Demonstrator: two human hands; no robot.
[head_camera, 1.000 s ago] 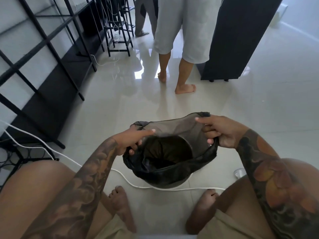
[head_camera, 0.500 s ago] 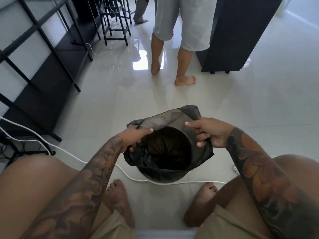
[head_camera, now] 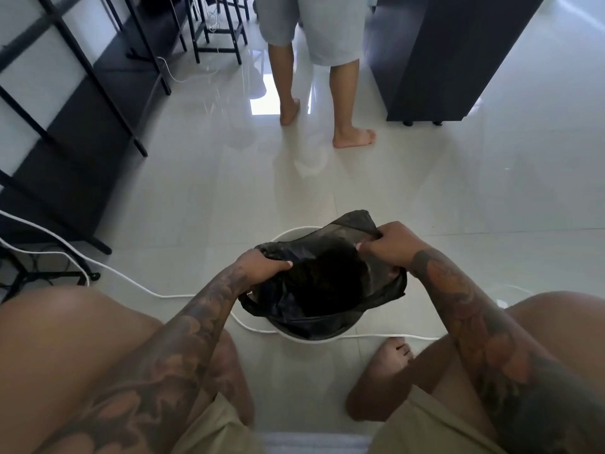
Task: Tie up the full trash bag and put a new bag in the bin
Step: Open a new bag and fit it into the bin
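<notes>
While the seated person leans over it, a black trash bag [head_camera: 314, 283] sits in a white round bin [head_camera: 296, 231] on the floor [head_camera: 458, 198] between their bare feet, mouth opening upward. The left hand [head_camera: 262, 267] grips the bag's left edge, fingers curled. The right hand [head_camera: 388, 245] clenches the far right edge, knuckles up. Compared with half a second ago, the bag is lower and the bin's white rim now shows behind it. A white cable [head_camera: 124, 273] passes beside the bin.
</notes>
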